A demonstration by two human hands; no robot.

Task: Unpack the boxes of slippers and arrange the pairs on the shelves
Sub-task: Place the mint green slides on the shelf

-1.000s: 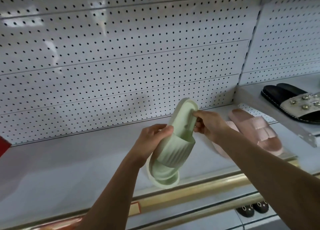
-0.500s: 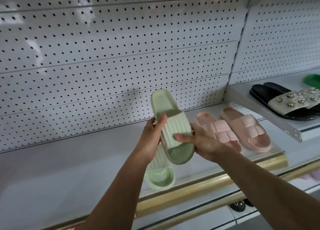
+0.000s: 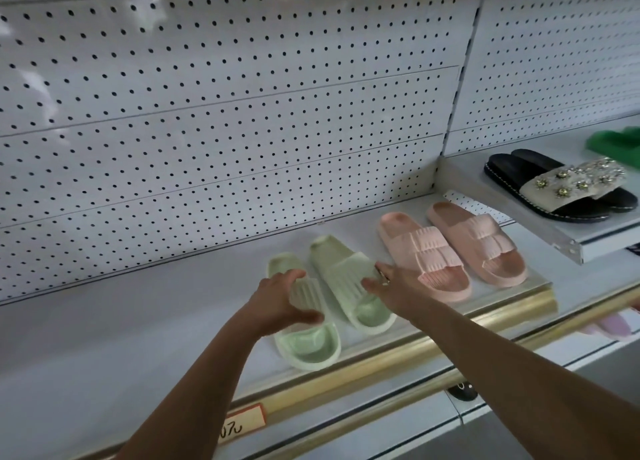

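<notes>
Head view looks down on a white shelf (image 3: pixel 138 338) with a gold front rail (image 3: pixel 381 359), backed by a white pegboard panel (image 3: pixel 225 113). Two pale green slippers lie flat on this shelf, side by side, toes toward the rail. The left green slipper (image 3: pixel 308 342) sits nearest the rail, and the left hand (image 3: pixel 277 304) holds it, fingers curled over the ribbed strap with the thumb round the strap's near side. The right green slipper (image 3: pixel 346 279) lies just beside it, set slightly further back from the rail; the right hand (image 3: pixel 391 290) rests on its strap with fairly straight fingers, and whether the thumb wraps the strap cannot be told. Further along the rail to the right stands a pink pair (image 3: pixel 450 252), the two slippers close together, near the green ones but apart from them. Beyond the rail's right end, on a higher neighbouring shelf (image 3: pixel 571 248), sit black sandals with jewelled beige straps (image 3: pixel 568 186) and, behind them, something bright green (image 3: pixel 613 141) cut by the frame edge. An orange price label (image 3: pixel 242 425) with handwriting is fixed on the rail, to the left of the green slippers.
</notes>
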